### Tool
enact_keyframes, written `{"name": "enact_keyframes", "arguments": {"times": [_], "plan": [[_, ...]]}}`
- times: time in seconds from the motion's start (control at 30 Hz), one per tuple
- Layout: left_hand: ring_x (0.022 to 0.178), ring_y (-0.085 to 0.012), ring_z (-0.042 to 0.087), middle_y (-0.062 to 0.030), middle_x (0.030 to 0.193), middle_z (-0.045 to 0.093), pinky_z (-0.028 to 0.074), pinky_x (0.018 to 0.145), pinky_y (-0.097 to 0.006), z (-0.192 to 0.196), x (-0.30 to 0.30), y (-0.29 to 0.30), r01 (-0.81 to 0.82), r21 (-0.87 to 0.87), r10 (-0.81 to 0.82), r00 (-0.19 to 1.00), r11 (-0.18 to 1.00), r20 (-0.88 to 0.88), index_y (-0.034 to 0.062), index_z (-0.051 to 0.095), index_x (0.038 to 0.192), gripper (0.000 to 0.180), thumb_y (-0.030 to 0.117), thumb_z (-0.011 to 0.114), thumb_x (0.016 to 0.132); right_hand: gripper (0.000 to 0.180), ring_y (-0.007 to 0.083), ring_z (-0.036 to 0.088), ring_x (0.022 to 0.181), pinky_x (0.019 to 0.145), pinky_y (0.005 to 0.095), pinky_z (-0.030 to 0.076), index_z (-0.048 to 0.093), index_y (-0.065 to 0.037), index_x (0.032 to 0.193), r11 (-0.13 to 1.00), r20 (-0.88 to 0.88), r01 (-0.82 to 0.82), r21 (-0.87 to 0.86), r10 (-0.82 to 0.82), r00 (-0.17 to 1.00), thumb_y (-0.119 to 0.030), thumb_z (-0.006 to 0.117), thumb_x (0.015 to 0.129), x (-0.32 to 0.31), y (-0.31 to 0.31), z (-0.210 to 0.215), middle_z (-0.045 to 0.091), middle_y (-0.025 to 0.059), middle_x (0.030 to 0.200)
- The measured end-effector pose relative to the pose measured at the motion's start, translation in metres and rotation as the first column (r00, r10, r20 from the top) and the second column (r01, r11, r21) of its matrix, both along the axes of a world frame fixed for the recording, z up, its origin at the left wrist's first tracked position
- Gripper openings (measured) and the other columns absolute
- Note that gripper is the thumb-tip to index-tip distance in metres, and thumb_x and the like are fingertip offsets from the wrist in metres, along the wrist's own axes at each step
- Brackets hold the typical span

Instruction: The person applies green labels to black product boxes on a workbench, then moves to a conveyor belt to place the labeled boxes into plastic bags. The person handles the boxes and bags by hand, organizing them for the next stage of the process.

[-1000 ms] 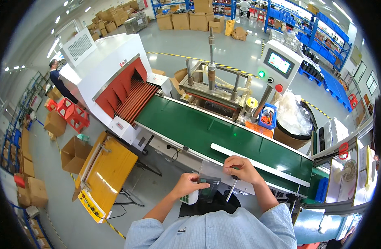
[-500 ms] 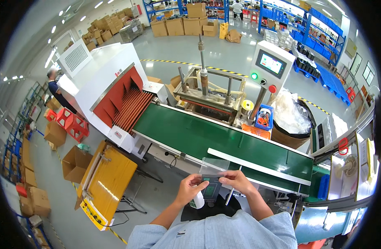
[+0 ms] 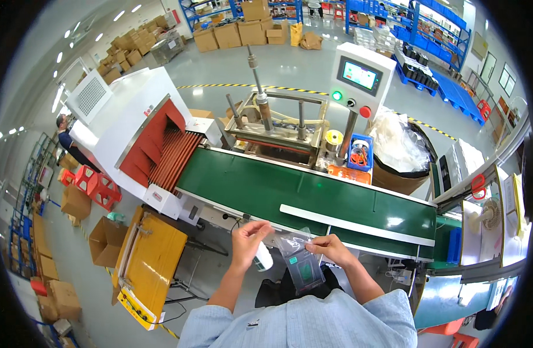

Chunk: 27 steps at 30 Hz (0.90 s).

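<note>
Both hands [image 3: 289,243] pinch clear bag [image 3: 300,258] nr belt edge [image 3: 313,229].

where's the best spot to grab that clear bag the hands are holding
Probably the top edge, from above. The clear bag hangs upright in front of the person, with a dark flat item low inside it, so the upper strip looks thin and free. The right hand already pinches its top right corner; the left hand is at the top left. Gripping lower would squeeze the contents.

Clear plastic bag [image 3: 301,264], dark flat item inside, hanging upright, held.
</note>
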State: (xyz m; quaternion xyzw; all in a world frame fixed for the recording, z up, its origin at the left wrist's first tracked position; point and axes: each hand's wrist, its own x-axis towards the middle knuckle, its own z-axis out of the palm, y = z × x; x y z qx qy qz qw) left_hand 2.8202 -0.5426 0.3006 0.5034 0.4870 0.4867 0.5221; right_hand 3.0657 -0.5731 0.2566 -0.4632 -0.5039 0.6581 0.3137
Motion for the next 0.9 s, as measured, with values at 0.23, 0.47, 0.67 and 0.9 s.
{"name": "enact_keyframes", "arguments": {"times": [0.23,0.47,0.67,0.9], "plan": [[0.079,-0.0094,0.059,-0.0059,0.085,0.065,0.047,0.073,-0.024,-0.028,0.033,0.001,0.341,-0.288,-0.361,0.932,0.895,-0.021,-0.0033,0.063,0.097,0.026,0.016,0.066,0.081,0.024,0.0084,0.055,0.075,0.069,0.0232,0.043,0.067,0.002,0.092,0.989,-0.088,0.144,-0.041,-0.147,0.985,-0.021,0.066,0.082,0.018,0.003,-0.010,0.063,0.0022,0.080],[0.076,-0.0078,0.059,-0.0091,0.086,0.067,0.047,0.067,-0.021,-0.030,0.067,0.017,0.267,-0.143,-0.284,0.951,0.953,-0.121,-0.0037,0.066,0.093,0.022,0.015,0.064,0.083,0.018,0.0070,0.056,0.072,0.066,0.0232,0.043,0.067,0.000,0.087,0.979,-0.082,0.137,-0.148,-0.151,0.985,-0.016,0.069,0.079,0.044,0.010,-0.031,0.064,0.0011,0.079],[0.069,-0.0074,0.057,-0.0089,0.083,0.067,0.044,0.061,-0.021,-0.031,0.075,0.035,-0.026,-0.267,0.052,0.995,0.963,0.091,-0.0019,0.065,0.094,0.021,0.016,0.063,0.084,0.010,0.0115,0.059,0.072,0.069,0.0247,0.047,0.067,0.001,0.083,0.934,-0.085,0.357,0.025,-0.354,0.932,-0.008,0.065,0.079,0.080,0.039,-0.043,0.066,0.0055,0.079],[0.088,-0.0115,0.059,-0.0088,0.096,0.064,0.045,0.081,-0.026,-0.064,0.060,0.020,0.002,-0.339,0.003,1.000,0.941,0.013,-0.0017,0.061,0.104,0.029,0.015,0.067,0.081,0.010,0.0072,0.052,0.067,0.063,0.0220,0.042,0.066,0.001,0.078,0.709,-0.012,0.697,0.105,-0.700,0.714,-0.009,0.064,0.077,0.165,0.096,-0.057,0.062,0.0007,0.073]]}}
